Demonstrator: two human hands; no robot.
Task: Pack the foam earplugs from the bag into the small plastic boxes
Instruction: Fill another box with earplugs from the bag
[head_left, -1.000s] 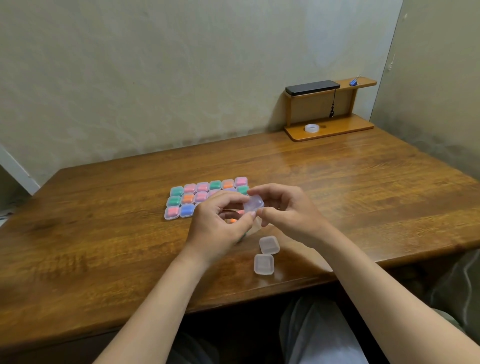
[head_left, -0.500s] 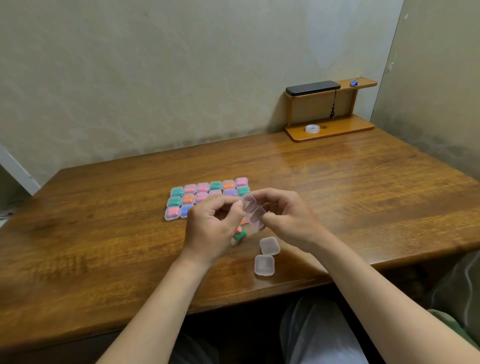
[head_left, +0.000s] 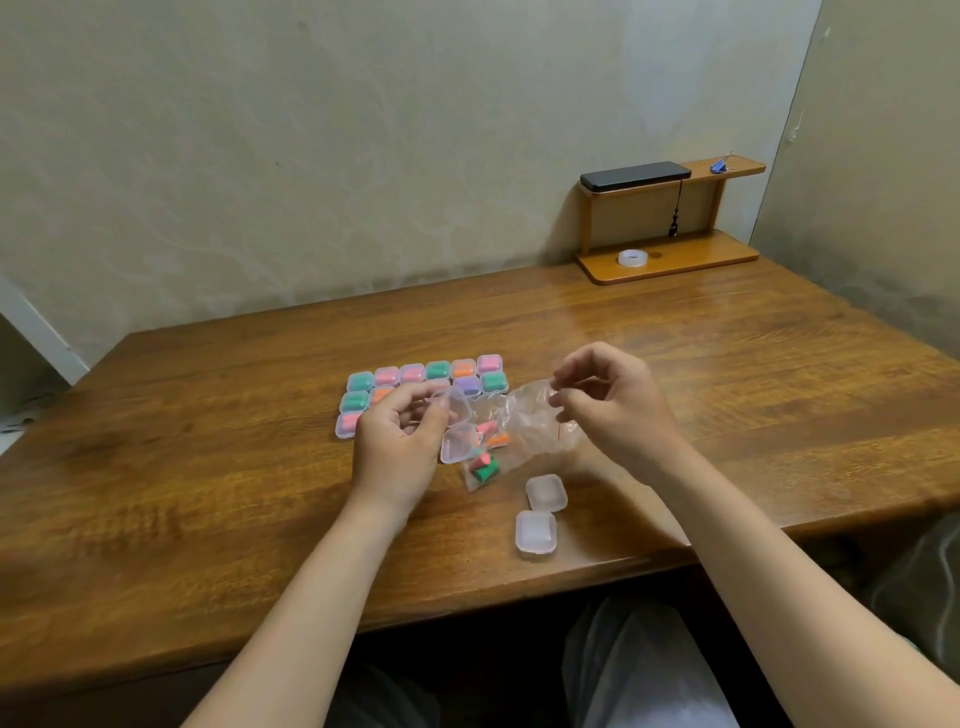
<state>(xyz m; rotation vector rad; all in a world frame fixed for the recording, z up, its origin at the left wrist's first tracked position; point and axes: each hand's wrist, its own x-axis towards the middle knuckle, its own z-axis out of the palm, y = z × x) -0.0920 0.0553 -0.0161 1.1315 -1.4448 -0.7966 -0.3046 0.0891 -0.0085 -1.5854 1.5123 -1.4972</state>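
The left hand (head_left: 400, 441) hovers just above the tabletop (head_left: 208, 467) near its middle, fingers curled round an open box (head_left: 458, 423) of clear plastic. The box's two halves are spread along a line from 12 to 6 o'clock, one shell above and one below, and the hollows face 3 o'clock, toward the bag (head_left: 524, 421). The bag is clear and crumpled, and its long axis runs from about 7 o'clock up to 1 o'clock. The lower end rests on the tabletop just beside the open box, and the upper end lifts toward the right hand (head_left: 613, 410). That hand is curled, thumb and forefinger close together at the bag's upper edge and seemingly pinching the film there. The earplugs (head_left: 485, 460) left in the bag are gathered in the 7 o'clock end: pink, orange, red and green stubs lying at mixed angles, the green one lowest. At 5 o'clock from the bag, near the tabletop's front edge, stand two empty boxes (head_left: 540, 512), lids down, one just behind the other and almost touching. At 11 o'clock from the left hand sit the filled boxes (head_left: 426, 382) in close rows, showing green, pink, orange and purple through their lids; the left hand hides the nearest of them. Far off at 1 o'clock, against the wall, a small wooden shelf (head_left: 675, 265) carries a black device (head_left: 634, 175) and a blue clip (head_left: 719, 165) on top, and a tape roll (head_left: 632, 257) on its base.
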